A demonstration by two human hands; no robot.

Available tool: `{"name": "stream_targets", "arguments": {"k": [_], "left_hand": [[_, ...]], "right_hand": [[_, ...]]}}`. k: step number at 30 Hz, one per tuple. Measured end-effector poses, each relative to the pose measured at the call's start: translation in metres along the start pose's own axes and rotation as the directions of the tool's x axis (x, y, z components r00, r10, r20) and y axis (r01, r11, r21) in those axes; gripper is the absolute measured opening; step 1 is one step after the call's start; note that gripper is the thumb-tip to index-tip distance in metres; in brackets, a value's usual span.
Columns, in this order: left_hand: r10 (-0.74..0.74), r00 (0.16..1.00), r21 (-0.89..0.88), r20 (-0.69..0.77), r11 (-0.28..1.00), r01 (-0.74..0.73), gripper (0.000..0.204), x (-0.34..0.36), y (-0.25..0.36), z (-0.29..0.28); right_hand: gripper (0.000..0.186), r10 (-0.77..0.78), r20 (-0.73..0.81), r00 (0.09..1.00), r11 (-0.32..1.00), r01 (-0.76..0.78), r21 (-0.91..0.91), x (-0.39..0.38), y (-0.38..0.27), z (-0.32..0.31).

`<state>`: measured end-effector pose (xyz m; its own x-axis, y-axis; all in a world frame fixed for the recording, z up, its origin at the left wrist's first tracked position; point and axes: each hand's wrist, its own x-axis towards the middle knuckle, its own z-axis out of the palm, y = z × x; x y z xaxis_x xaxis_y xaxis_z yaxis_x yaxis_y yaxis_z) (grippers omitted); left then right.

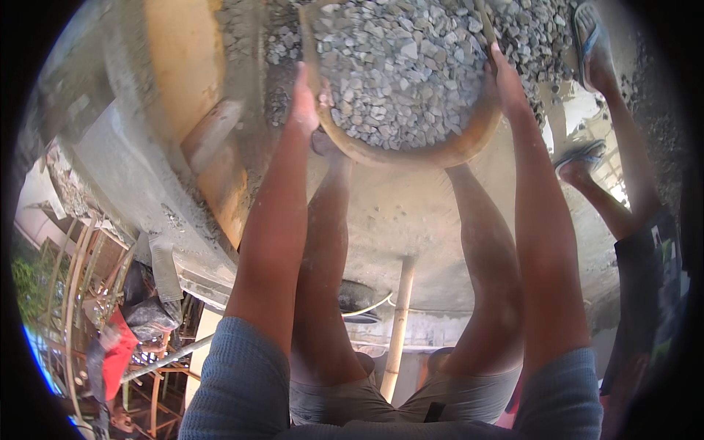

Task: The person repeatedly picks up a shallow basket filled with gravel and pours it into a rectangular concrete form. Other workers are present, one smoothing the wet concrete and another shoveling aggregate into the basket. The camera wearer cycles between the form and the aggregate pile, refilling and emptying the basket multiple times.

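Note:
A worn, rounded basin (463, 141) full of grey crushed stone (396, 77) is held out above my legs at the top of the view, its rim curved toward me. My left hand (303, 99) is closed on its left edge, partly hidden by the rim. My right hand (506, 81) grips the right edge, fingers curled round it. More loose gravel (543, 44) lies just beyond the basin, around both sides.
Another person's legs in sandals (592, 44) stand close at my right. Concrete edges (136, 165) and yellowish boards (180, 51) are at left. A bamboo pole (398, 323) lies below, between my legs. Scaffolding and a person in red (117, 341) appear at lower left.

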<state>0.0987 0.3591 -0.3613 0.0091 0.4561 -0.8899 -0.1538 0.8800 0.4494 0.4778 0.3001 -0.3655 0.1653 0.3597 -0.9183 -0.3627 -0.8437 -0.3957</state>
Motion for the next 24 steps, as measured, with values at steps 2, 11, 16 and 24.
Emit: {"name": "stream_targets", "arguments": {"k": [2,11,16,24], "left_hand": [[0.001,1.0,0.031,0.025,1.0,-0.002,0.051,-0.036,-0.004,0.014],[0.318,0.929,0.254,0.19,0.898,-0.36,0.056,-0.283,0.054,-0.012],[0.204,0.797,-0.273,0.568,0.961,-0.051,0.052,-0.432,0.114,-0.112],[0.203,0.966,-0.652,-0.158,0.713,-0.256,0.039,-0.511,0.134,-0.226]], "right_hand": [[0.046,-0.15,-0.116,0.982,0.978,0.131,-0.161,-0.042,0.005,0.017],[0.042,-0.257,-0.22,0.941,0.966,0.24,-0.101,-0.362,-0.045,0.044],[0.039,-0.367,0.017,0.93,0.927,0.367,-0.075,-0.535,-0.113,0.112],[0.035,-0.158,0.344,0.925,0.869,0.296,-0.396,-0.53,-0.138,0.312]]}}
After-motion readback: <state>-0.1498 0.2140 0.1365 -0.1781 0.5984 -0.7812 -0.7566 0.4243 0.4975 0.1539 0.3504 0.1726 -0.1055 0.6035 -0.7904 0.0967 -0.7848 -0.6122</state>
